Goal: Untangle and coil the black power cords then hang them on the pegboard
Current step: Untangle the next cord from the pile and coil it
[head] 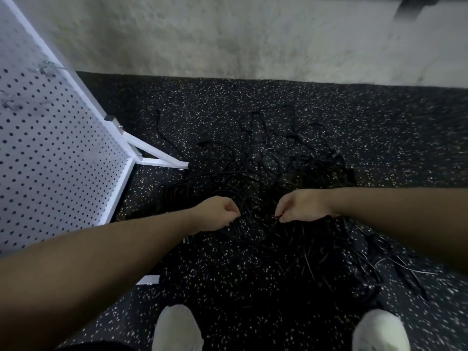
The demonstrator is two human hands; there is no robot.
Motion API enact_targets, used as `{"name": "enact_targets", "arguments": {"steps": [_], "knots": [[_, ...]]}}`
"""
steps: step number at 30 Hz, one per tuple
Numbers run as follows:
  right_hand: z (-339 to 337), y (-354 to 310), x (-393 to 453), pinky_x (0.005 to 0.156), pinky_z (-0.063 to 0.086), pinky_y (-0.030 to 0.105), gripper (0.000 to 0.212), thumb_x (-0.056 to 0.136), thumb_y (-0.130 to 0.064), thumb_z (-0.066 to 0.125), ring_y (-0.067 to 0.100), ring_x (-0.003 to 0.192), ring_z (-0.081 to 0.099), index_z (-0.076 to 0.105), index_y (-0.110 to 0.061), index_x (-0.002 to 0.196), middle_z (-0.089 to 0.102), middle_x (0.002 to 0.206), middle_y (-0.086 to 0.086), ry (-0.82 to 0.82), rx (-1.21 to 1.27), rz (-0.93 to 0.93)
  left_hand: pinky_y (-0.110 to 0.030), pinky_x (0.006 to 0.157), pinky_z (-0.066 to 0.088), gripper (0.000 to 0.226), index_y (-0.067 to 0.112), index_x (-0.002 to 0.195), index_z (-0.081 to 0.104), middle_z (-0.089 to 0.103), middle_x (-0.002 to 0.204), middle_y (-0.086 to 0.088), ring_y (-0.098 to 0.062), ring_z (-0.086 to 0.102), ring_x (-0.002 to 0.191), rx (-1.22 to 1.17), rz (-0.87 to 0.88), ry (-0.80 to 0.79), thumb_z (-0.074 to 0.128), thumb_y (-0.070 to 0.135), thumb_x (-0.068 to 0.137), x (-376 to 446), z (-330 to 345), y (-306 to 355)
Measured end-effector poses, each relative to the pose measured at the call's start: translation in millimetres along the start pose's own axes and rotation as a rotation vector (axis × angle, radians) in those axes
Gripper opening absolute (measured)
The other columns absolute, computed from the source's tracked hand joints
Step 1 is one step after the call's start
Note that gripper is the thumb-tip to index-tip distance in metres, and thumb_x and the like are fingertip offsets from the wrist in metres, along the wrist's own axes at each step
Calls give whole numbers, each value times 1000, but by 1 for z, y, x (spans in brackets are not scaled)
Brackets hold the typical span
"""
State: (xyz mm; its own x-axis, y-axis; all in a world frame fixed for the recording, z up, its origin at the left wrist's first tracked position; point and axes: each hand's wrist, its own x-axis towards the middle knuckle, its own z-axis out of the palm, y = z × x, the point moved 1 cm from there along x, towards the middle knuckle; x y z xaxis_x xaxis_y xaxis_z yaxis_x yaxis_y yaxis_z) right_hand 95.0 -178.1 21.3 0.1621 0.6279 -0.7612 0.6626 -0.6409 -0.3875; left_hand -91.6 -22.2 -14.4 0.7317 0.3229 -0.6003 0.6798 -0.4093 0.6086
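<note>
White shoes (177, 328) below both hands (217, 214) over tangled black cords (266, 160).

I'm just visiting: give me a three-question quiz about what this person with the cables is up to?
1. True or false: coiled cords already hang on the pegboard.
2. Where does the cord tangle lie? A) speckled floor B) a table C) a shelf
3. Which side of the person is the pegboard on?

Key: 1. False; its hooks look bare. 2. A. 3. Their left; both the left hand and right hand work at the cords.
</note>
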Motion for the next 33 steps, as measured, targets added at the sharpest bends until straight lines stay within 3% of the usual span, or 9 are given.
{"name": "enact_targets", "arguments": {"steps": [4, 6, 11, 14, 19, 22, 26, 29, 33], "knots": [[6, 38, -6, 113, 39, 42, 63, 96, -22, 58, 24, 140, 37, 35, -45, 151, 36, 158, -3, -137, -513, -7, -26, 86, 52, 20, 23, 119, 66, 65, 112, 8, -12, 63, 102, 72, 57, -109, 55, 29, 103, 24, 21, 23], [13, 55, -9, 114, 33, 46, 74, 96, -21, 55, 25, 146, 28, 21, -51, 154, 26, 163, -8, -176, -689, -54, -21, 83, 47, 25, 21, 124, 67, 63, 107, 11, -9, 60, 99, 111, 87, -138, 55, 29, 103, 32, 31, 34], [20, 71, -12, 96, 47, 32, 37, 99, -35, 57, 22, 115, 59, 54, -38, 135, 65, 119, -3, -162, -594, -110, -20, 84, 50, 29, 23, 123, 68, 68, 117, 8, -8, 63, 102, 159, 104, -268, 61, 37, 99, 46, 54, 53], [9, 67, -16, 90, 46, 28, 28, 99, -36, 60, 16, 108, 61, 66, -30, 126, 68, 115, -7, 9, -497, -234, -27, 103, 49, 40, 23, 128, 67, 68, 122, 7, -11, 62, 114, 168, 142, -339, 60, 49, 98, 43, 68, 65], [-8, 58, -31, 97, 41, 23, 24, 97, -26, 59, 7, 113, 54, 67, -32, 119, 67, 113, -16, 373, -142, -273, -31, 92, 51, 39, 29, 121, 65, 70, 119, 4, -16, 67, 111, -168, 87, -350, 56, 58, 97, 32, 73, 89], [-22, 47, -46, 82, 39, 11, 27, 99, -25, 57, 4, 101, 55, 65, -33, 122, 65, 111, -19, 483, -49, -255, -34, 93, 51, 19, 25, 104, 68, 74, 117, 0, -18, 70, 109, -236, 127, -316, 56, 39, 102, 19, 65, 106], [-38, 35, -74, 91, 49, 30, 28, 99, -42, 58, 12, 103, 61, 68, -33, 124, 71, 109, -11, 547, -206, -215, -44, 90, 51, 24, 18, 94, 55, 79, 94, -6, -29, 70, 92, -139, 172, -181, 39, 29, 108, -10, 52, 117], [-47, 27, -95, 99, 42, 30, 30, 97, -49, 61, 10, 110, 51, 73, -29, 116, 61, 110, -6, 606, -294, -279, -33, 73, 52, 33, 18, 95, 50, 69, 70, -7, -17, 66, 67, -158, 137, -155, 34, 42, 110, -36, 30, 120], [-60, 12, -127, 61, 39, 12, 31, 101, -41, 58, -7, 61, 51, 64, -13, 91, 60, 78, -9, 526, -121, -271, -25, 61, 45, 36, 16, 89, 61, 59, 65, 2, -14, 58, 63, 36, 188, -95, 44, 41, 108, -66, -18, 123]]}}
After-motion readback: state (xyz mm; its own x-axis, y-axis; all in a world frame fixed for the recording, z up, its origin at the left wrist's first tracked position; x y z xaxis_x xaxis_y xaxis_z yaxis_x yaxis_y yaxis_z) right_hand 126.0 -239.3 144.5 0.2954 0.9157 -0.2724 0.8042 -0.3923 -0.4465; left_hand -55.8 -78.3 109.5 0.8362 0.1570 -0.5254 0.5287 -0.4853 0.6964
